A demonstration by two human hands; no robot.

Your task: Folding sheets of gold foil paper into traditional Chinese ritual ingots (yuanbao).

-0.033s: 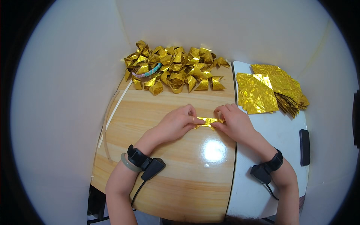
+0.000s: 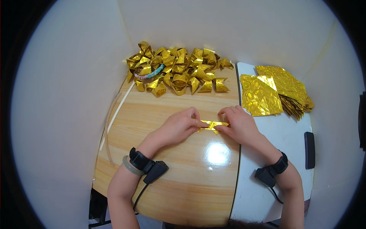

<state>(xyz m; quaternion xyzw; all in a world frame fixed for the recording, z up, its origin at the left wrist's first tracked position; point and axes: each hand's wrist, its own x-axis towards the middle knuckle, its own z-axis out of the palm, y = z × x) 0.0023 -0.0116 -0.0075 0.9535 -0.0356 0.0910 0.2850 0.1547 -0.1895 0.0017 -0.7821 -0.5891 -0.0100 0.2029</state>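
Left hand (image 2: 179, 126) and right hand (image 2: 238, 126) pinching a folded strip of gold foil paper (image 2: 213, 125); heap of folded gold foil pieces (image 2: 177, 70) at twelve o'clock on the wooden table (image 2: 171, 183).

No packages, labels, signs or lit screens show anywhere in view. The nearest candidate is a small dark slab (image 2: 309, 150), oblong and black, lying flat near the right edge of the white bench (image 2: 278, 133); whether it has a screen cannot be told.

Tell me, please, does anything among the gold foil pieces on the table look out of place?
Yes: a pink-and-teal beaded string lies in the pile of folded gold pieces, the only non-foil thing there.
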